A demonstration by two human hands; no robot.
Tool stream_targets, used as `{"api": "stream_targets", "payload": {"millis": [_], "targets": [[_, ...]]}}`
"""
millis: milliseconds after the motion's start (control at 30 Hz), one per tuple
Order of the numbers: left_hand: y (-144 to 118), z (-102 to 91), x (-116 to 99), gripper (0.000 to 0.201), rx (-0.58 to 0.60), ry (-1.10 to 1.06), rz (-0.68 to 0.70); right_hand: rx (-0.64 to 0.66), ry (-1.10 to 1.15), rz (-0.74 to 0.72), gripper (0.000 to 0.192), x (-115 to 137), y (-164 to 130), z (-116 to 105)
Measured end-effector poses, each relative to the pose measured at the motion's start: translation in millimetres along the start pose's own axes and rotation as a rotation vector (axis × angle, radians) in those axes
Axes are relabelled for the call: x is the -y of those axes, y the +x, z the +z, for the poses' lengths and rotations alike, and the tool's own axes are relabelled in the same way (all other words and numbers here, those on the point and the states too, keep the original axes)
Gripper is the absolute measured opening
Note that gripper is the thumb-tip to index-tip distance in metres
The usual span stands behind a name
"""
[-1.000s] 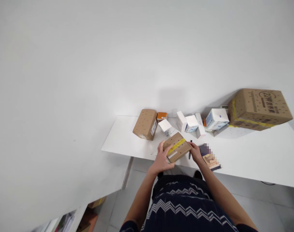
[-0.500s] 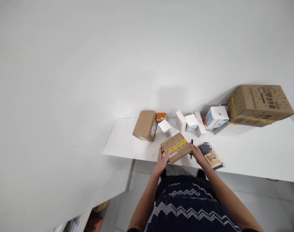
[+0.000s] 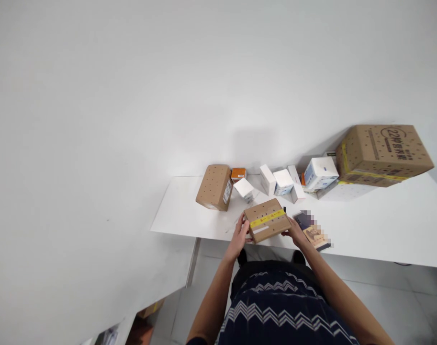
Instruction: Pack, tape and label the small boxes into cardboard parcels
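Observation:
A flat brown cardboard box (image 3: 268, 230) with yellow tape across its top is between my two hands near the table's front edge. My left hand (image 3: 240, 237) grips its left end, with the thumb by the top edge and the fingers along the side. At the opposite end, my right hand (image 3: 293, 230) holds the lower right corner; some of its fingers are hidden under the box. Just beyond that corner shows the tip of a black pen-like object (image 3: 285, 209), mostly covered by the box. A dark notebook or booklet (image 3: 313, 231), partly pixelated, lies right of my right hand.
On the white table (image 3: 386, 225), a brown carton (image 3: 214, 187) stands at the left beside a small orange box (image 3: 238, 174). Several white boxes, among them a blue-printed one (image 3: 320, 173), line the wall. A large brown carton (image 3: 386, 155) sits at the right on a white box.
The flat box has turned slightly and shifted a little to the right in my hands. It now covers most of the black pen-like object. My left thumb has moved back towards the box's edge.

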State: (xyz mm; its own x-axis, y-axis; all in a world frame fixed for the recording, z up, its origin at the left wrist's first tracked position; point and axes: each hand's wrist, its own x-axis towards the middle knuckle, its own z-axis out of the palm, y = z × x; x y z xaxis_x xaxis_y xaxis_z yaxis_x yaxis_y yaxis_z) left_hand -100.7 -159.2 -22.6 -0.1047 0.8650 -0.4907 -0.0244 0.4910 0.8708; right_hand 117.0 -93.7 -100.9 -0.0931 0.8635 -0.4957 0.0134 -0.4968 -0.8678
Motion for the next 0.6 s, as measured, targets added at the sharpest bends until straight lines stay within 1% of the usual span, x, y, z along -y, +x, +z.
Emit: {"api": "stream_targets", "payload": {"millis": [67,200,300,367,433,500,533,600], "targets": [[0.5,-3.7,-2.2,0.066,-0.032,0.068,0.018,0.037,0.033,0.043,0.04,-3.6,0.1,-0.8],[2.8,-5.6,-8.6,0.063,-0.101,0.199,0.122,0.126,0.164,0.206,0.032,-18.5,3.5,4.4],[6.0,-1.7,-12.5,0.054,-0.167,0.334,0.241,0.189,0.315,0.302,0.029,-28.8,4.7,11.2],[8.3,1.7,-12.5,0.049,-0.191,0.437,0.333,0.199,0.437,0.373,0.025,-31.5,5.0,14.2],[10.3,4.2,-9.2,0.046,-0.196,0.536,0.389,0.168,0.553,0.451,0.02,-30.7,5.5,14.7],[12.0,4.6,-2.3,0.042,-0.216,0.634,0.406,0.094,0.649,0.527,0.015,-27.7,6.3,12.5],[12.8,3.6,2.5,0.041,-0.234,0.681,0.403,0.048,0.677,0.544,0.014,-25.9,6.8,10.3],[14.6,-0.6,14.1,0.041,-0.276,0.75,0.356,-0.044,0.721,0.521,0.018,-22.7,7.6,4.0]]}}
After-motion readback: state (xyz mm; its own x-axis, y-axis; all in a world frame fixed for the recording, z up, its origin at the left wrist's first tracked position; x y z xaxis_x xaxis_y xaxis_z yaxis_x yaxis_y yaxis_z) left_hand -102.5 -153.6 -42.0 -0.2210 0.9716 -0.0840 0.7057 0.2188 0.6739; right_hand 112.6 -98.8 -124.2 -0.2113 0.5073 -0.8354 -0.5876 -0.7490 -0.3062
